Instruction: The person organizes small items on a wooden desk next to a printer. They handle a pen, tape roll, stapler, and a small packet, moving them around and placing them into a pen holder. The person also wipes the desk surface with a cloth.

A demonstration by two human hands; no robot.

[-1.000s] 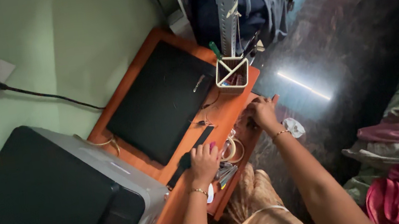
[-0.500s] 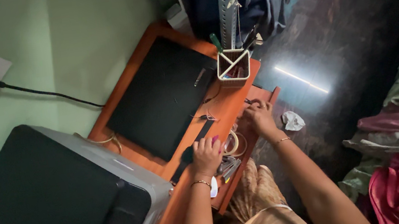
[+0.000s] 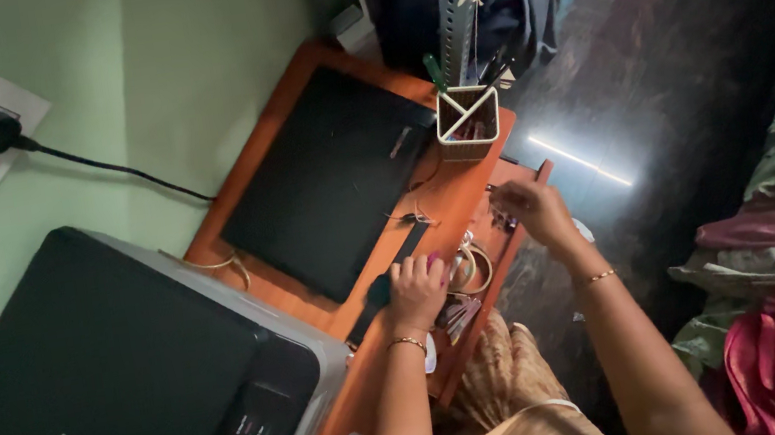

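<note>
Both forearms are bare, with no sleeves showing anywhere up to the lower edge of the view. The left hand (image 3: 418,289) has a thin gold-coloured bangle at the wrist and pink-painted fingernails. The right hand (image 3: 536,212) wears a similar thin gold-coloured bangle, sitting a little way up the forearm from the wrist; its nails cannot be made out. Below the arms, the lap is covered in a light tan or golden-beige garment with a faint pattern, edged by a paler line along one fold.
</note>
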